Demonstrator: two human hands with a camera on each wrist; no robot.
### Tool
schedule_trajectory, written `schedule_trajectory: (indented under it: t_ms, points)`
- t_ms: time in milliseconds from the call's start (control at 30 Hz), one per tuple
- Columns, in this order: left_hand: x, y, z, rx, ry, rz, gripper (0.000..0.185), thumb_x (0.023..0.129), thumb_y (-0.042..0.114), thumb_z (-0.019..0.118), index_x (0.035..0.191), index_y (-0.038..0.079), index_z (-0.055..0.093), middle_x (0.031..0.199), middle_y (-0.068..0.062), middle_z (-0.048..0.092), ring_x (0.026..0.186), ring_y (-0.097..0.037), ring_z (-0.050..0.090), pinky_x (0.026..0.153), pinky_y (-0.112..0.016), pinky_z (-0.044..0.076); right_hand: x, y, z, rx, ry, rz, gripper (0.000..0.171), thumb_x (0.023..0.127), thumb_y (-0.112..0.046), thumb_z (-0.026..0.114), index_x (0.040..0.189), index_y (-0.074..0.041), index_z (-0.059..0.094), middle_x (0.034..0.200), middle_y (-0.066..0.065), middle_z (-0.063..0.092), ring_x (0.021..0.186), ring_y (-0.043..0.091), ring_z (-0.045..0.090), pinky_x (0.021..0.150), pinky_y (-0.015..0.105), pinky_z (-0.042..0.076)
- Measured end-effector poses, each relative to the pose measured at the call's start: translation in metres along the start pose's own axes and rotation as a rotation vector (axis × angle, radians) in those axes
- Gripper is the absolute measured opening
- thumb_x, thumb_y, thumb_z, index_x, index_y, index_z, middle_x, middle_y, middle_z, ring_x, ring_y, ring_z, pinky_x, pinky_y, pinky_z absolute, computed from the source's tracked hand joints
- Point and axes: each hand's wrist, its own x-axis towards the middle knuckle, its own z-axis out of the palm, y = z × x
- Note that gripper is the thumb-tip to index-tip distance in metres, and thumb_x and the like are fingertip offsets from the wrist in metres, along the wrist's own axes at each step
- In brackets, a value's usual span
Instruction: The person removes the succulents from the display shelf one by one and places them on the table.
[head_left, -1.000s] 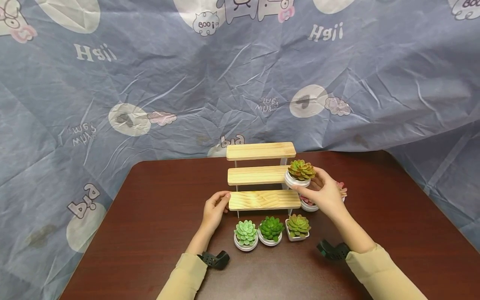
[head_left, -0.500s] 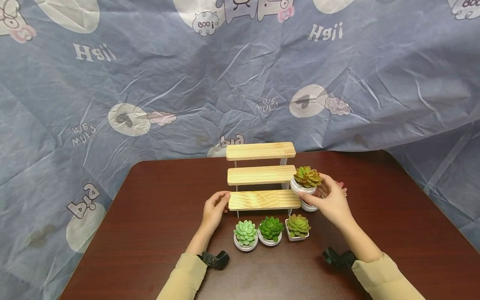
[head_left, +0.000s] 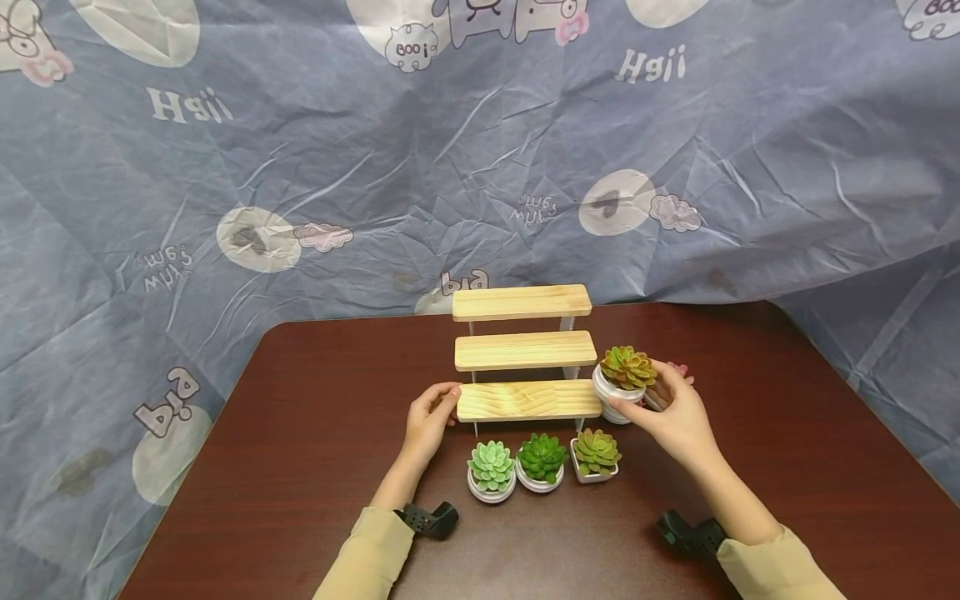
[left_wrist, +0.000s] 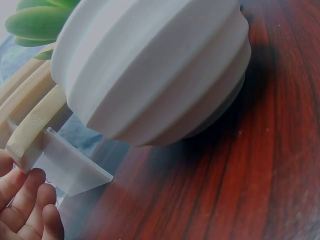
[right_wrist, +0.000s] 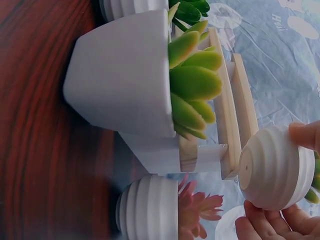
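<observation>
My right hand [head_left: 678,419] grips a round white ribbed pot with an olive-green, red-tinged succulent [head_left: 628,367], held in the air just right of the wooden three-tier shelf stand [head_left: 525,351]. In the right wrist view the base of this pot [right_wrist: 270,167] shows, between the thumb and several fingers. My left hand [head_left: 429,423] pinches the left end of the lowest board [head_left: 528,401]; in the left wrist view its fingers [left_wrist: 35,205] meet the end of the board. Behind the held pot, a pink succulent [right_wrist: 192,207] in a white ribbed pot stands on the table, mostly hidden in the head view.
In front of the stand sit a pale green succulent [head_left: 491,468], a dark green one [head_left: 542,460] and an olive one in a square pot [head_left: 596,455]. Another pinkish plant [head_left: 681,372] is partly hidden behind my right hand. A patterned blue cloth [head_left: 420,150] hangs behind the brown table [head_left: 322,500].
My right hand has moved right and lower in the head view, carrying the potted succulent away from the middle board's right end. My left hand stays at the lowest board.
</observation>
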Motion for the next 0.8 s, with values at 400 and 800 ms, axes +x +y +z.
schedule_trajectory:
  t_ms: [400,800]
  points:
    - [0.0,0.001,0.0,0.009,0.002,0.001,0.022,0.096,0.009,0.054,0.108,-0.006,0.064,0.076,-0.004,0.059,0.073,-0.038,0.056,0.062,-0.044,0.052,-0.011,0.006,-0.007,-0.005,0.026,0.023,0.063,0.077,-0.01,0.077,0.129,0.005,0.046,0.125,0.023,0.052,0.098,-0.017,0.045,0.085,0.007,0.042]
    - [0.0,0.001,0.0,0.015,0.001,0.0,0.022,0.096,0.01,0.054,0.108,-0.005,0.064,0.075,-0.004,0.058,0.072,-0.034,0.055,0.062,-0.042,0.052,-0.019,0.016,-0.014,-0.024,0.024,0.059,0.066,0.078,-0.01,0.077,0.133,0.004,0.043,0.128,0.021,0.05,0.097,-0.019,0.043,0.083,0.003,0.038]
